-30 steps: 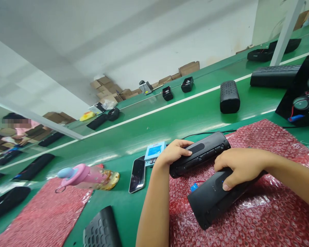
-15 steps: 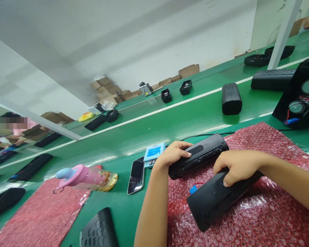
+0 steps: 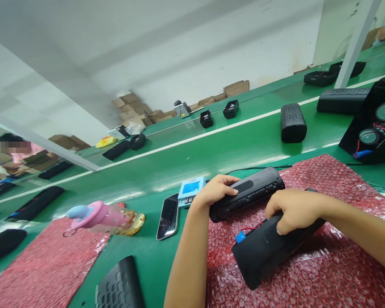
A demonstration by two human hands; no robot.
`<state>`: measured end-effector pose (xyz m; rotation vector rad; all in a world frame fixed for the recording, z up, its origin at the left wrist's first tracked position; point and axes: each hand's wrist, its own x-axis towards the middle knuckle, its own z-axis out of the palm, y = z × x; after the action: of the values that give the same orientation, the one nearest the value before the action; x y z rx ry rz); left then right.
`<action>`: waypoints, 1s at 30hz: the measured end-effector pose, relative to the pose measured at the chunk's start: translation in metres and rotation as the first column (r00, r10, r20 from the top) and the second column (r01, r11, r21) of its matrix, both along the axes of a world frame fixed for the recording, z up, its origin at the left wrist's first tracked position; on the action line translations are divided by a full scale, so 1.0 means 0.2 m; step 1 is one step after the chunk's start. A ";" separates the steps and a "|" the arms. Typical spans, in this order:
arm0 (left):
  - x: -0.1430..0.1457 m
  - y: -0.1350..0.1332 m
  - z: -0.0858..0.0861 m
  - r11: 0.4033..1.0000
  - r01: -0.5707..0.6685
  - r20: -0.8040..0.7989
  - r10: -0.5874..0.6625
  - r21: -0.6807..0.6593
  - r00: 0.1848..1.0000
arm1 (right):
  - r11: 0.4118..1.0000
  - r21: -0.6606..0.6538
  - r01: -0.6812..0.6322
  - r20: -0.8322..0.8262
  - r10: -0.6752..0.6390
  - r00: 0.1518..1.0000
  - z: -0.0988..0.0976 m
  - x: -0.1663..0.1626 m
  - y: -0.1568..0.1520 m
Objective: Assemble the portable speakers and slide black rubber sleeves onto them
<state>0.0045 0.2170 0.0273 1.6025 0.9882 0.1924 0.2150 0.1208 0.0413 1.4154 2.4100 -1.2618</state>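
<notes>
Two black casings lay roughly side by side on the red bubble wrap (image 3: 333, 273) that covered the right part of the green tabletop (image 3: 155, 261), their long axes nearly parallel, each slanting from near left to far right. The left hand (image 3: 216, 190) was clamped on the left end of the far casing (image 3: 263, 183), thumb on its upper face and fingers over its far edge. The right hand (image 3: 295, 209) gripped the near casing (image 3: 265, 252) across its right part, the thumb on its upper face; where the other fingertips ended could not be told. The near casing reached out leftward and nearer from the right hand, while the far casing's right end lay just beyond that hand's knuckles. Between the casings, toward the left, a strip of wrap showed, and a blue part (image 3: 240, 237) on a red wire (image 3: 253, 228) sat at the near casing's far edge.
</notes>
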 end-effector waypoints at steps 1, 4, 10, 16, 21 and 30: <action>0.00 0.00 0.00 1.000 0.002 -0.004 -0.002 0.006 1.000 | 1.000 0.007 -0.002 0.017 0.002 1.000 0.00 0.00 0.00; 0.00 0.00 0.01 0.999 0.012 -0.026 -0.011 0.032 1.000 | 0.993 0.087 -0.076 0.003 0.076 0.997 0.00 0.01 -0.01; 0.01 -0.12 0.02 0.984 0.017 -0.138 0.007 0.176 0.990 | 0.925 0.318 -0.209 0.040 0.208 0.977 -0.02 0.05 -0.12; 0.05 -0.44 -0.04 0.893 0.037 -0.283 0.102 0.448 0.954 | 0.811 0.575 -0.106 0.012 0.122 0.992 -0.20 0.04 -0.46; 0.10 -0.63 -0.11 0.836 0.119 -0.482 0.187 0.535 0.856 | 0.477 0.879 -0.026 -0.101 0.240 0.965 -0.42 0.08 -0.66; 0.10 -0.84 -0.11 0.883 0.117 -0.684 0.263 0.455 0.680 | 0.178 0.984 -0.027 -0.054 0.434 0.899 -0.40 0.15 -0.59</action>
<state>0.0239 0.0491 0.0057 2.1537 1.7395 -0.2116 0.2445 0.0023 -0.0390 0.7287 3.7049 0.4454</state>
